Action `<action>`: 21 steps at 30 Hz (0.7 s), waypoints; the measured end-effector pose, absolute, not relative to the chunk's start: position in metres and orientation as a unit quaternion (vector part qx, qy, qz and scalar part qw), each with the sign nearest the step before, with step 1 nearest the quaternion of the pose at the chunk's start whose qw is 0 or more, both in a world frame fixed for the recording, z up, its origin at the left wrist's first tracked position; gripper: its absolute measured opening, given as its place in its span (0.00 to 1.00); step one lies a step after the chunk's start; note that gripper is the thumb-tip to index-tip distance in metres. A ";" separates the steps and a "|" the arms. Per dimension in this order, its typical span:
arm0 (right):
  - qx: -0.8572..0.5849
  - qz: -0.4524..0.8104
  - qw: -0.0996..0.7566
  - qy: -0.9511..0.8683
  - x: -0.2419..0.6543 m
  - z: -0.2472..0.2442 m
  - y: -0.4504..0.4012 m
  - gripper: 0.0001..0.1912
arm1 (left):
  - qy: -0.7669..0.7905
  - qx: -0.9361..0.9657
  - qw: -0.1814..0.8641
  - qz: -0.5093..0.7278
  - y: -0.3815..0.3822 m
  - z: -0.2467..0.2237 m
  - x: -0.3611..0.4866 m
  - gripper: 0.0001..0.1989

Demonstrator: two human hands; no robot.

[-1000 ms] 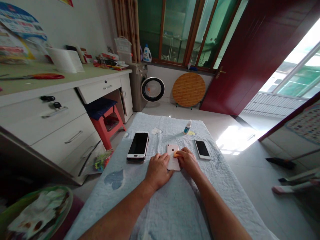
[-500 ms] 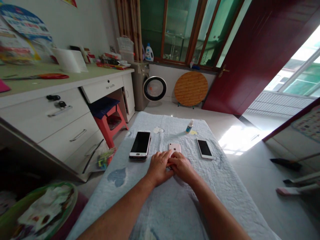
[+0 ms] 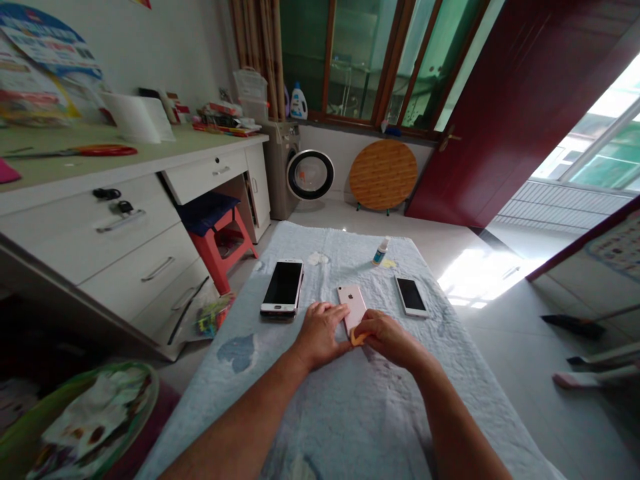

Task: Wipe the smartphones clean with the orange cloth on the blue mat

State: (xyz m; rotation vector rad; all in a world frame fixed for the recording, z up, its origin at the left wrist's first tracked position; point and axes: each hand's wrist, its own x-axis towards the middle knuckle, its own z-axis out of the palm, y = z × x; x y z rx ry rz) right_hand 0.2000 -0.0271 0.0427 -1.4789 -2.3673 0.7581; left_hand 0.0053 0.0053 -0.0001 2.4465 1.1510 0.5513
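A pink phone (image 3: 353,303) lies back up on the light blue cloth (image 3: 330,413), its lower end between my hands. My left hand (image 3: 321,335) rests at its left edge, fingertips touching the phone and thumb near the bottom corner. In my right hand (image 3: 387,339) is a small orange pad (image 3: 358,337), pressed on the phone's lower end. To the left lies a larger white-framed phone (image 3: 283,285), apparently on top of another item. A white phone (image 3: 411,296) with a dark screen lies to the right. Behind them stands a small spray bottle (image 3: 381,251).
A white desk (image 3: 125,213) runs along the left, with a red stool (image 3: 220,247) beside it. At the lower left stands a waste bin (image 3: 150,413). Farther back are an open-doored washing machine (image 3: 283,170) and a round wooden board (image 3: 383,175).
My right hand has moved right and down to the phone's lower end, away from my left fingers. More of the phone's back and the orange pad now show.
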 end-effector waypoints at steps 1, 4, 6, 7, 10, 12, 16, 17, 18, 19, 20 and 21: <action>-0.514 0.260 0.121 -0.809 0.204 0.044 -0.027 0.17 | 0.407 0.872 0.187 0.196 0.005 0.000 0.006 0.29; -0.533 0.260 0.129 -0.795 0.214 0.045 -0.026 0.17 | 0.414 0.871 0.175 0.197 0.004 -0.001 0.008 0.24; -0.557 0.250 0.146 -0.779 0.218 0.043 -0.026 0.16 | 0.418 0.870 0.173 0.198 0.003 -0.002 0.010 0.25; -0.567 0.243 0.154 -0.772 0.218 0.042 -0.025 0.15 | 0.416 0.870 0.174 0.198 0.003 -0.003 0.011 0.25; -0.582 0.220 0.170 -0.764 0.215 0.036 -0.024 0.14 | 0.407 0.872 0.179 0.203 0.004 -0.005 0.012 0.22; -0.588 0.211 0.181 -0.760 0.211 0.031 -0.023 0.13 | 0.406 0.871 0.184 0.206 0.005 -0.005 0.012 0.19; -0.597 0.208 0.197 -0.749 0.203 0.023 -0.022 0.13 | 0.410 0.865 0.198 0.209 0.008 -0.005 0.009 0.19; -0.597 0.209 0.201 -0.748 0.202 0.022 -0.022 0.13 | 0.412 0.863 0.202 0.209 0.008 -0.004 0.008 0.19; -0.595 0.212 0.204 -0.748 0.201 0.022 -0.022 0.13 | 0.414 0.862 0.205 0.210 0.009 -0.004 0.007 0.19; -0.592 0.216 0.207 -0.748 0.200 0.023 -0.022 0.13 | 0.415 0.860 0.208 0.212 0.010 -0.004 0.007 0.18; -0.589 0.220 0.209 -0.749 0.199 0.024 -0.022 0.13 | 0.417 0.859 0.209 0.213 0.011 -0.004 0.007 0.17; -0.586 0.222 0.211 -0.750 0.197 0.024 -0.023 0.13 | 0.418 0.857 0.210 0.214 0.011 -0.005 0.007 0.16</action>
